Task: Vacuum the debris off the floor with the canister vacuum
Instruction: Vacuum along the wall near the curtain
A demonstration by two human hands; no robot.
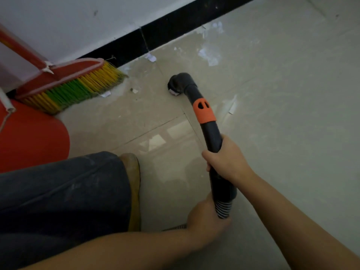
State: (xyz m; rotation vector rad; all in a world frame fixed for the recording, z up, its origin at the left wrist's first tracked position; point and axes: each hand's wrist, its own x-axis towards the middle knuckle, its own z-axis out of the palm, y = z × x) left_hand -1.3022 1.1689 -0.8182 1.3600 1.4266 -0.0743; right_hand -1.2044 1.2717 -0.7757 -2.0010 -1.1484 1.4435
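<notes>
The right hand (226, 160) grips the vacuum wand (208, 123); the left hand (206, 219) holds the ribbed hose (224, 209). The nozzle (175, 84) sits over one paper scrap. Much seems left: paper scraps (209, 56) lie beyond the nozzle by the black baseboard (175, 26), others toward the broom (78, 88).

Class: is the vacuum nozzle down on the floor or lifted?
Down: the nozzle meets the floor over a white scrap. Whether suction is on, cannot tell.
</notes>
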